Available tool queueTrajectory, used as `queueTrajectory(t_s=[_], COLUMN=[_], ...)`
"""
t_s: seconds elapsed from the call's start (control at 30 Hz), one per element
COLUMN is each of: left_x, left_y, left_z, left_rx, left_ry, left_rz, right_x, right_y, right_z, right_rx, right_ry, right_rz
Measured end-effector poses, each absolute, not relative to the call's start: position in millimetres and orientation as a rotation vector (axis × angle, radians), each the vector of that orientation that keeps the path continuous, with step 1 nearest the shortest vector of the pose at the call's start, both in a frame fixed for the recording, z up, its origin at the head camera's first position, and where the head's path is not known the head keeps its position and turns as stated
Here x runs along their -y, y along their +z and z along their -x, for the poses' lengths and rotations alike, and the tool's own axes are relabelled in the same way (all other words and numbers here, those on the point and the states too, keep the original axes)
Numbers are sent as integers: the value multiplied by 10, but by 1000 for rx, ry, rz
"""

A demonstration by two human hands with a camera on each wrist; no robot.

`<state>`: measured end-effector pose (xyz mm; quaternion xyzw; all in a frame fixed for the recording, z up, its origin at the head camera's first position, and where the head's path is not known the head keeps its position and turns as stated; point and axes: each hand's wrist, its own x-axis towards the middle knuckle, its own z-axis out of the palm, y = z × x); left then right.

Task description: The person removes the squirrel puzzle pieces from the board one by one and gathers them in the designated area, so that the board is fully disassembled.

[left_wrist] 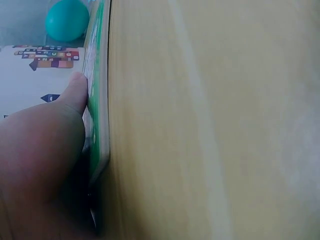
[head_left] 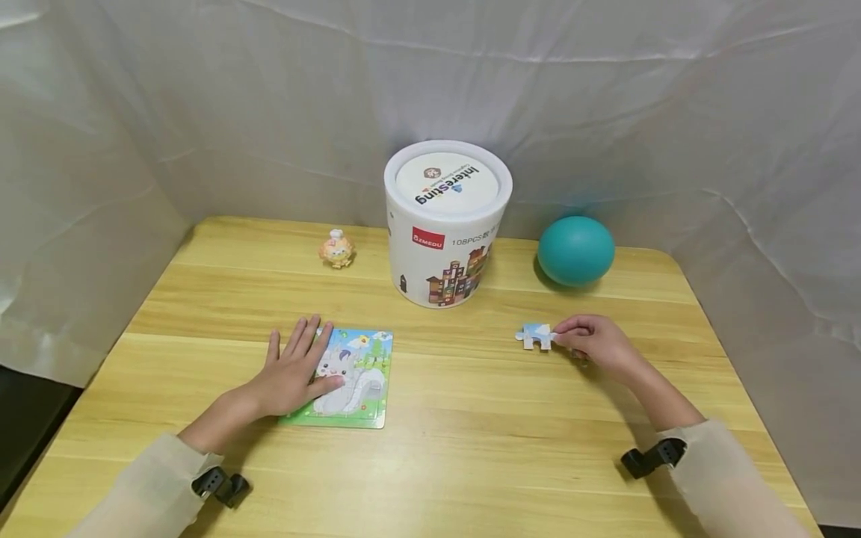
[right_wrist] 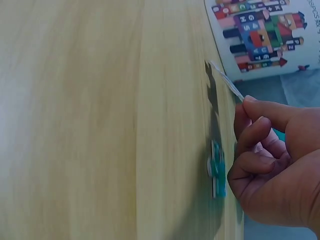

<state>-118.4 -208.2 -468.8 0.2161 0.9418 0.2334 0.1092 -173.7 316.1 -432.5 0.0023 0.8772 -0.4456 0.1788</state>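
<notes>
My left hand (head_left: 288, 381) lies with spread fingers over the left part of a square jigsaw puzzle board (head_left: 386, 359) showing a grey squirrel. In the left wrist view its thumb (left_wrist: 76, 92) lies along the board's green-edged face (left_wrist: 97, 125). Between thumb and fingertip, my right hand (head_left: 599, 344) pinches a blue-and-white puzzle piece (head_left: 537, 335). The right wrist view shows that piece (right_wrist: 227, 82) edge-on, raised off the table. Beneath the right hand (right_wrist: 280, 160), green puzzle pieces (right_wrist: 217, 172) lie on the wood, partly hidden in the head view.
A white lidded bucket (head_left: 444, 224) with a printed block castle stands at the back middle. To its right sits a teal ball (head_left: 575, 251), and to its left a small orange figurine (head_left: 336, 250) with a white hat. Grey cloth (head_left: 269, 112) hangs behind the wooden table (head_left: 457, 448).
</notes>
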Motion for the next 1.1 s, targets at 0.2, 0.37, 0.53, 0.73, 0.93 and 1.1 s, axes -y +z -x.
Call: queueTrajectory(t_s=[0.2,0.37,0.53,0.73,0.93,1.1], left_x=[2093,2093,2088,2065,2066,2089], left_y=[-4725,-4739,-4722,-4663,-4630,-4627], left_z=[1181,1176,1166,1167,1191,1217], left_rx=[-2774,-2780,-2776,-2768,-2763,-2742], left_ry=[737,722,771,697,682,717], left_rz=[-655,-661,-679,-623,-611,-593], right_x=[-3247,-3248,-3254,-3197,-3002,-2734], right_y=[-4321,-4325,-4339,-4288,-4236,-4241], right_z=[1715,1707,1716,1730,1734,1747], right_rx=[-2524,-2537,-2562,-2599,-2578,-2528], right_ry=[-1217,-1213,-1185,-1147,-1177,-1216], right_rz=[21,46,66,82,128,199])
